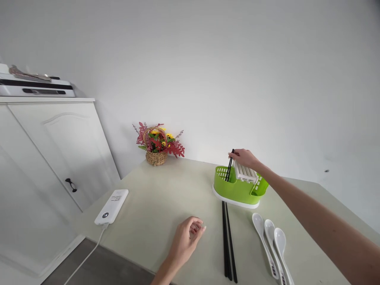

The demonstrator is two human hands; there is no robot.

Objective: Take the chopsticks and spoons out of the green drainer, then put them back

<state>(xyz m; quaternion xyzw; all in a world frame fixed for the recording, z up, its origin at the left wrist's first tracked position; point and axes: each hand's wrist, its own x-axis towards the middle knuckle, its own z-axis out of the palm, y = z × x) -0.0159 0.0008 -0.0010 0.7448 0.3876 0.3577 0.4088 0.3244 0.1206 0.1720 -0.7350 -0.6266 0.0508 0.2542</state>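
The right hand (244,157)'s grip pinches tilted chopsticks (228,170) inside the holder (233,190)'s left end; the loosely curled left hand (184,242), holding nothing visible, is nearer the loose chopsticks (225,241) pointing at the holder's front.

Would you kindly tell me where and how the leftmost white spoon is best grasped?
Probably pinch the slim handle of the leftmost spoon midway, from above and left: a gap parts it from the chopsticks there, while the middle spoon lies close on its right.
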